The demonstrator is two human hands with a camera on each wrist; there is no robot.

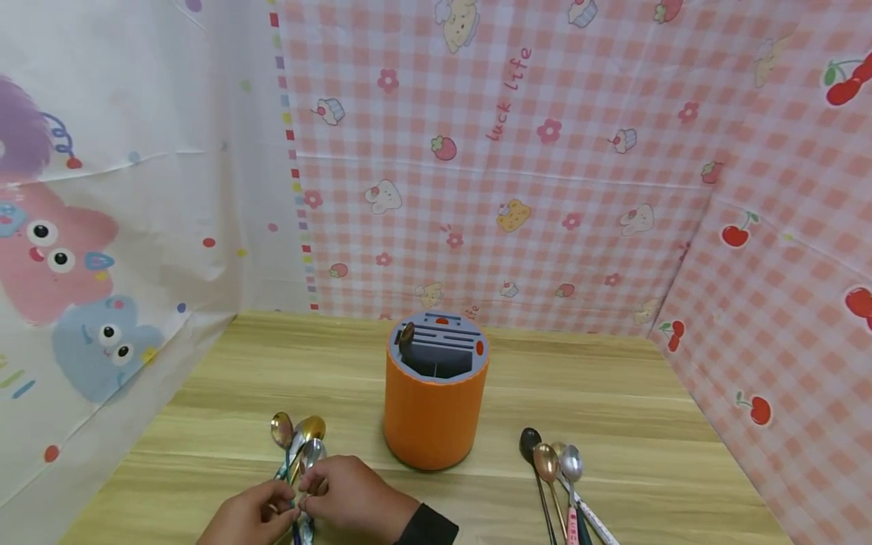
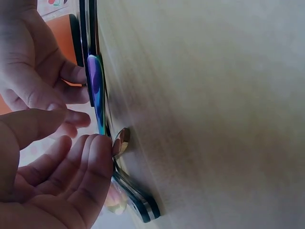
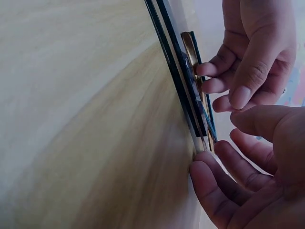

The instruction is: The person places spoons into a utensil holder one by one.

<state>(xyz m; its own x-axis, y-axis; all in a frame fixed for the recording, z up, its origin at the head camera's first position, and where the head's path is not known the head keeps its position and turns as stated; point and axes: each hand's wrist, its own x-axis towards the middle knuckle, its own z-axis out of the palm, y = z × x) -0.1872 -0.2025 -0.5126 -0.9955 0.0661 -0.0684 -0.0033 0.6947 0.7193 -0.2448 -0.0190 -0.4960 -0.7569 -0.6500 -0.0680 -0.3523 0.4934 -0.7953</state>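
Several long-handled spoons lie bunched on the table at the left in the head view, among them a coppery spoon [image 1: 281, 429], a gold spoon [image 1: 313, 427] and a silver spoon [image 1: 313, 450]. Over their handles, my left hand [image 1: 250, 515] has its fingertips at the bunch, thumb apart from the fingers in the left wrist view. Facing it from the other side, my right hand [image 1: 361, 496] has loosely bent fingers beside the spoons. A shiny purple-blue handle [image 2: 96, 81] shows near the left fingertips. Neither hand visibly pinches a spoon; some contact points are hidden.
An orange cylindrical holder [image 1: 434, 424] with a slotted grey top stands mid-table, with one spoon [image 1: 406, 334] upright in it. To the right lies a second bunch, including a black spoon [image 1: 529, 443], a copper spoon [image 1: 546, 462] and a silver spoon [image 1: 571, 463]. Patterned cloths surround the table.
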